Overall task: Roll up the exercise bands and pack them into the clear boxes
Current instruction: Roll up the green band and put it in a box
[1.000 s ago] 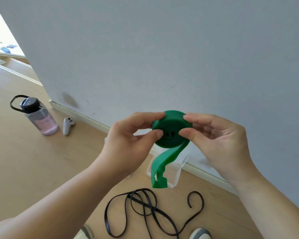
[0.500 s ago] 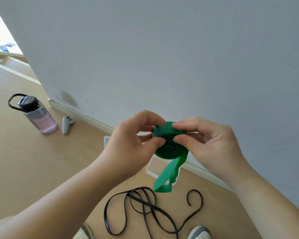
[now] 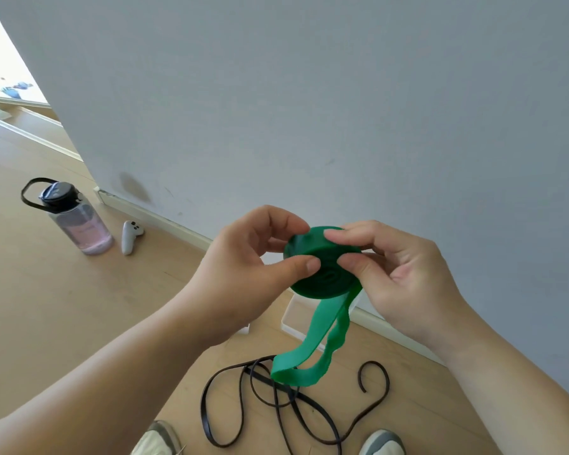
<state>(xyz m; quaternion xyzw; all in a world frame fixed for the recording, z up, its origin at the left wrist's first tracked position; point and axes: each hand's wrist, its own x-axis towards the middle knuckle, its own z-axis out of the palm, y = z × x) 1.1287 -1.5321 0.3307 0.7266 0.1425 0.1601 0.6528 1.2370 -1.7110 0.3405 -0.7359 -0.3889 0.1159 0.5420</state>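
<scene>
Left hand point(image 3: 243, 274) and right hand point(image 3: 404, 277) pinch the rolled green band point(image 3: 322, 267) before the grey wall point(image 3: 309, 110); the wooden floor point(image 3: 46, 290) below the wall holds a black band point(image 3: 205, 412).

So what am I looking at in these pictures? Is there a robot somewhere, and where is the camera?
There is no robot here. These are a person's two bare hands, and every picture comes from one wide-angle camera worn on the person's head, looking forward and down. The left hand and the right hand both pinch a green exercise band, wound into a flat roll. Its unrolled end hangs below in a loop. On the wooden floor lies a black band in loose loops. A clear box is mostly hidden behind the hands. Further left stands a water bottle, with a white controller beside it. Two shoe tips show at the bottom edge.
</scene>
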